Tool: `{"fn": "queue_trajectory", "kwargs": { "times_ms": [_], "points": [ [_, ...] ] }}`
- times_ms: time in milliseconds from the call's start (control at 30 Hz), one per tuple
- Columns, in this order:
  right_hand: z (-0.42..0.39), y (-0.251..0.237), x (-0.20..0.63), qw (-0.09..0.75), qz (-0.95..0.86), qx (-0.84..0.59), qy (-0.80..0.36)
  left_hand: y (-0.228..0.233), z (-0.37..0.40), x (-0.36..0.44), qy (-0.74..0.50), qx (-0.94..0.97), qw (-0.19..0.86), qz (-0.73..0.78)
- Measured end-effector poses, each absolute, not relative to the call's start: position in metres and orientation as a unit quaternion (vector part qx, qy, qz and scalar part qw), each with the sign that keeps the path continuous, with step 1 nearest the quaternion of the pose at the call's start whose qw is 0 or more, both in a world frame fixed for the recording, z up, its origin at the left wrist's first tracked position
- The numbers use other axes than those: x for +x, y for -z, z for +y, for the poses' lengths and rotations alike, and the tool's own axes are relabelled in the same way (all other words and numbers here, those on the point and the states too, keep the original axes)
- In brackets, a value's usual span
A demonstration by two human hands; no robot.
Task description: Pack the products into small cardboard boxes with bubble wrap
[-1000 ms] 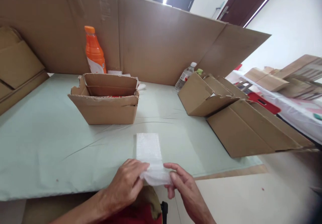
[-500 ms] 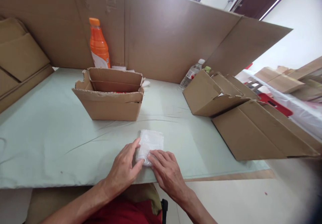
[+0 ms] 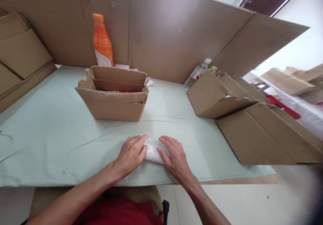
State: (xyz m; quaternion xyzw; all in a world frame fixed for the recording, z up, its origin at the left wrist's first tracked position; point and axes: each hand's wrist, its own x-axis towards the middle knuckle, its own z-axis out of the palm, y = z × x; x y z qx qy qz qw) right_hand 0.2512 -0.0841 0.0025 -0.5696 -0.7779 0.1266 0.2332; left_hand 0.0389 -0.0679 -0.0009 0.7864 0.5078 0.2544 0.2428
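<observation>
Near the front edge of the pale green bench (image 3: 50, 140), a small folded white tissue-like packet (image 3: 152, 152) lies flat, pressed between the person's two hands. The left hand (image 3: 131, 153) rests palm-down on the packet's left end, its fingers stretched forward and lying close together, the thumb tucked against the white material; its grip is flat and pressing, not closed around anything. The right hand (image 3: 175, 157) covers the packet's right end in the same way, fingers extended and slightly fanned, fingertips on the white surface, so only the middle strip of the packet shows between the hands.

Beyond the hands, toward the middle of the bench, stands an open brown cardboard box with torn flaps (image 3: 113, 95), well apart from the packet. Behind that box an orange plastic drink bottle with an orange cap (image 3: 102, 43) stands upright against a tall brown cardboard screen (image 3: 171, 33). To the right, a second opened cardboard box (image 3: 214, 95) lies tilted beside a large flattened cardboard carton (image 3: 264, 137), with a clear plastic water bottle (image 3: 196, 73) just behind.
</observation>
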Motion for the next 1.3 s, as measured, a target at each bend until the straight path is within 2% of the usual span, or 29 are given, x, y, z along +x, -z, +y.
{"fn": "queue_trajectory", "kwargs": {
  "times_ms": [67,167,233,367,467,567,700,833,900,1000,1100,1300],
  "points": [
    [-0.078,0.004,0.255,0.215,-0.792,-0.563,-0.097,0.003,-0.059,0.042,-0.244,0.781,0.236,0.524],
    [-0.081,0.009,0.258,0.230,-0.805,-0.532,-0.126,0.009,-0.063,0.036,-0.253,0.774,0.243,0.527],
    [-0.089,0.011,0.256,0.266,-0.797,-0.517,-0.164,0.013,-0.074,0.030,-0.273,0.757,0.293,0.516],
    [-0.104,0.016,0.247,0.322,-0.736,-0.532,-0.268,0.016,-0.093,0.023,-0.291,0.681,0.457,0.493],
    [-0.107,0.015,0.245,0.322,-0.717,-0.530,-0.318,0.011,-0.093,0.024,-0.291,0.629,0.540,0.478],
    [-0.104,0.006,0.250,0.286,-0.741,-0.520,-0.313,0.004,-0.086,0.027,-0.301,0.627,0.542,0.471],
    [-0.097,-0.004,0.253,0.223,-0.796,-0.493,-0.272,0.009,-0.085,0.027,-0.273,0.686,0.484,0.470],
    [-0.087,-0.006,0.245,0.213,-0.837,-0.452,-0.222,0.008,-0.086,0.015,-0.310,0.769,0.371,0.419],
    [-0.078,-0.015,0.244,0.233,-0.841,-0.445,-0.200,-0.007,-0.080,-0.001,-0.386,0.793,0.234,0.409],
    [-0.060,-0.051,0.248,0.276,-0.837,-0.444,-0.162,-0.045,-0.056,-0.036,-0.491,0.753,-0.024,0.438],
    [-0.038,-0.103,0.250,0.334,-0.828,-0.440,-0.095,-0.075,-0.024,-0.070,-0.504,0.699,-0.180,0.474],
    [0.024,-0.186,0.214,0.410,-0.820,-0.395,0.054,-0.063,-0.003,-0.089,-0.520,0.689,-0.207,0.461]
  ]
}}
